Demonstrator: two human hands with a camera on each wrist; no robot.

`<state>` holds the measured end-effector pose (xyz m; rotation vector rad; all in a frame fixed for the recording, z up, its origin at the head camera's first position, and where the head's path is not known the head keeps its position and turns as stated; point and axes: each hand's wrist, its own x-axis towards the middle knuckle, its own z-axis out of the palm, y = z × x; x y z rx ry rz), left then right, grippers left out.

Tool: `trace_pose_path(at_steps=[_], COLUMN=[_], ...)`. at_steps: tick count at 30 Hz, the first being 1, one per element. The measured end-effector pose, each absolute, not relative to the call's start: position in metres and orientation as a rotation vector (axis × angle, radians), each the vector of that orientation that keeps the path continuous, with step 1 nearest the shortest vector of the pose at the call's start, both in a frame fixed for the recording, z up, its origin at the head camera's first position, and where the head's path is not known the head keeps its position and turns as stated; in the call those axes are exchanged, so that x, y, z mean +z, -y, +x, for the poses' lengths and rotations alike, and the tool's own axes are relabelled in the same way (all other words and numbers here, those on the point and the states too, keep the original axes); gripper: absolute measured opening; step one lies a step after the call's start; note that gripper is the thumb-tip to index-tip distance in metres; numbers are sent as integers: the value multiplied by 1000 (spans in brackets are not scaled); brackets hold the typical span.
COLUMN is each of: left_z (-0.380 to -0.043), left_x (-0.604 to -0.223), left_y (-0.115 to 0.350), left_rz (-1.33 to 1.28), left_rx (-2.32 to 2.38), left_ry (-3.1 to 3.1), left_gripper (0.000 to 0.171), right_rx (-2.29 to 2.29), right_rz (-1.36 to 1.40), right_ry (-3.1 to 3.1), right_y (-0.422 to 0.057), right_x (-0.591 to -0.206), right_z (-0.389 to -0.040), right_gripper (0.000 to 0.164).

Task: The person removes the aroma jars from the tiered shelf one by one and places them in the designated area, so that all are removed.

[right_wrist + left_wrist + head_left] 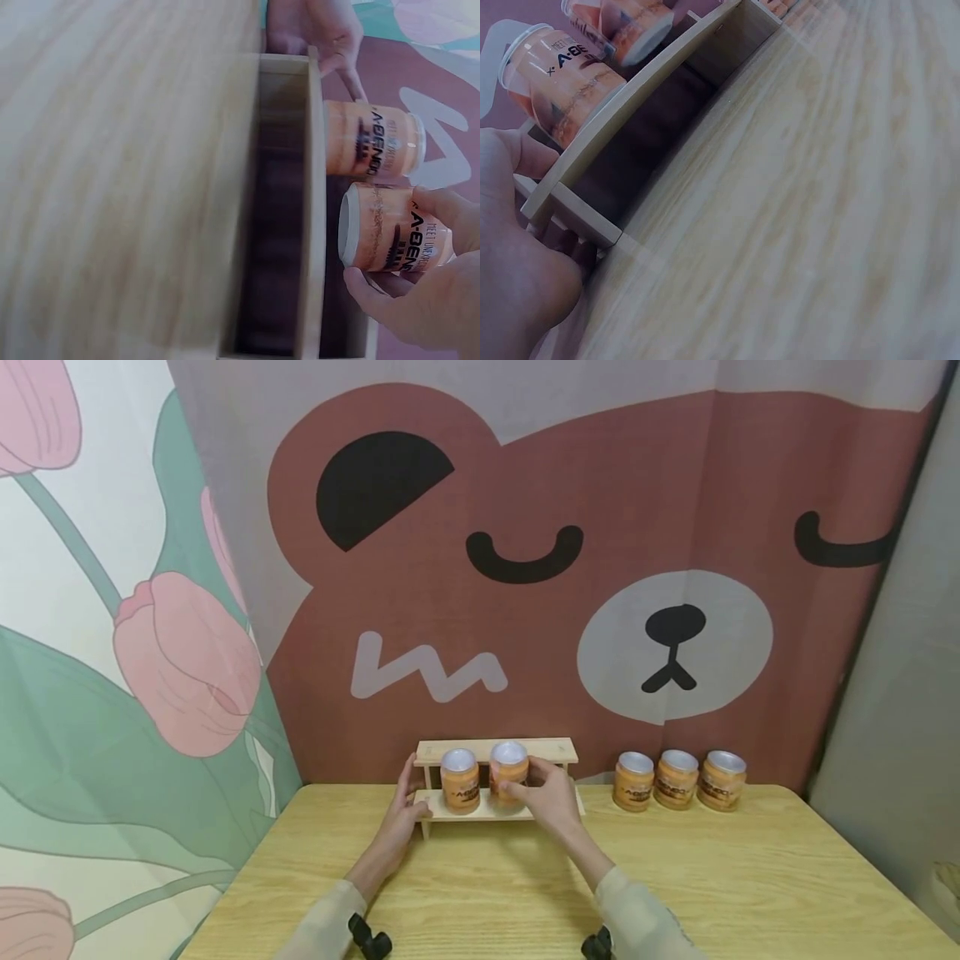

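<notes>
A small two-tier wooden rack (540, 749) stands at the back of the table, with one orange can (461, 787) upright on its lower board. My left hand (396, 827) holds the rack's left end; in the left wrist view the thumb lies by the board's top, other fingers partly hidden below. In my right hand (553, 799) is a second orange can (397, 229), pinched between thumb and fingers, just right of the first. Its pale base shows in the right wrist view, tilted and raised off the lower board.
Three more orange cans (678, 781) stand in a row on the wooden table (480, 893), right of the rack. Close behind hangs a cloth (540, 635) with a bear print; a flower-print cloth (75, 760) hangs at the left.
</notes>
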<state>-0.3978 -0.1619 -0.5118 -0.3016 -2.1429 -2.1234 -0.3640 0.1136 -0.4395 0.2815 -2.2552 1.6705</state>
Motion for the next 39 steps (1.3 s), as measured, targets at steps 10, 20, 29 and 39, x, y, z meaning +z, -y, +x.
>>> trace_pose_path(at_steps=[10,20,29,39], left_z=[-398,-396,-398,-397], left_x=[-510,-512,-517,-513], left_y=[162,160,159,162], left_rz=[-279,-258,-280,-280], left_rx=[-2115,-2131,-2141,-2133], left_ry=[2144,2152,2139,2136], left_gripper=[102,104,103,104], right_rx=[1570,1555,1489,1361], right_rz=[195,129,132,114], right_ry=[2209,2232,2262,2312], right_y=[-133,-166,-210,-267], right_x=[-419,-411,-424,-421], right_z=[-359,-346,-335,-322], right_gripper=[61,73,74,75])
